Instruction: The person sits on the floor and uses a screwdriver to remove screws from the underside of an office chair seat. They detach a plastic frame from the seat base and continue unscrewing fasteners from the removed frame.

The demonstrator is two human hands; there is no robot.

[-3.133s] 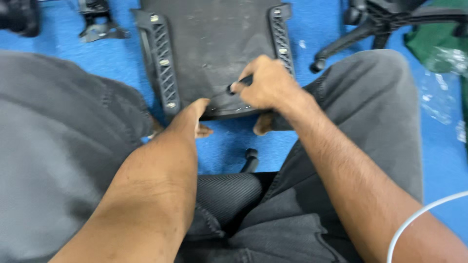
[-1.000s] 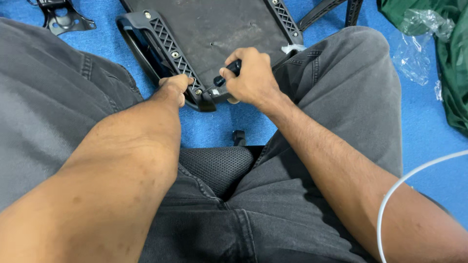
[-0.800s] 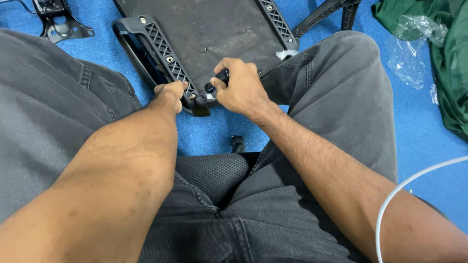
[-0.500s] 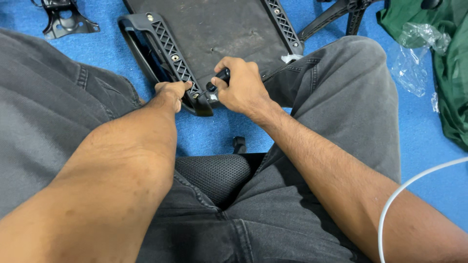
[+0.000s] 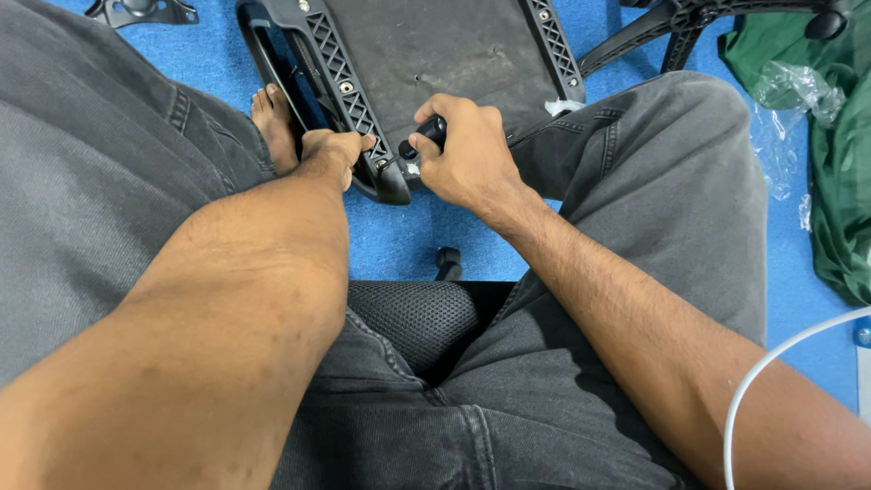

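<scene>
The blue carpet floor [image 5: 399, 238] spreads under everything; across it sit the person's grey trouser legs [image 5: 653, 181]; between the knees lies an upturned black chair seat [image 5: 435, 45], its underside facing up, with a lattice-ribbed armrest bracket [image 5: 340, 68] bolted along its left edge; a green cloth [image 5: 844, 181] bunches at the right edge, crumpled clear plastic wrap [image 5: 794, 95] lying on and beside it; a black chair base leg [image 5: 635, 36] shows at top right; the right hand [image 5: 467, 154] is closed round a black-handled screwdriver [image 5: 426, 136], tip at the bracket's near corner; the left hand [image 5: 331, 150] grips that bracket just beside it.
</scene>
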